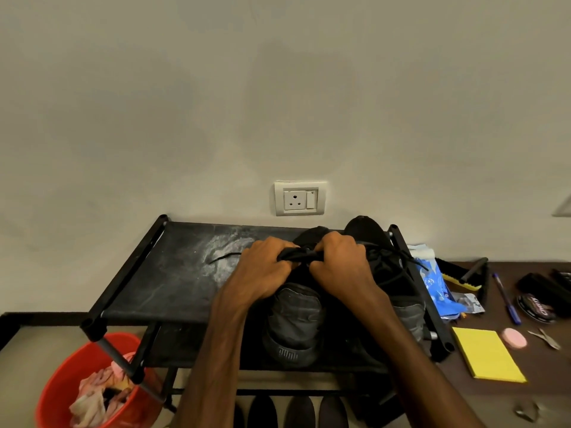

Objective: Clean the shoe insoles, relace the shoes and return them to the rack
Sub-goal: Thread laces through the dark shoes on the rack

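Right now, busy with the lace [298, 256] of the black shoe [293, 316], sitting just under the fingers [285, 264] on top of the rack [129, 273]. Both curled tight, left hand [262, 267] and right hand [340, 261], each pinching a bunch of that lace, knuckles almost touching. Pull evenly to both sides, snug down before knotting, and mind the loose end [225, 257] trailing left of the fingers. Just right of the fingers, second shoe [380, 251], laces slack.

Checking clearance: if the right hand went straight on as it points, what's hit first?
Likely the toe of the shoe under it; the right hand grips its lace and aims toward the wall. Depth unclear.
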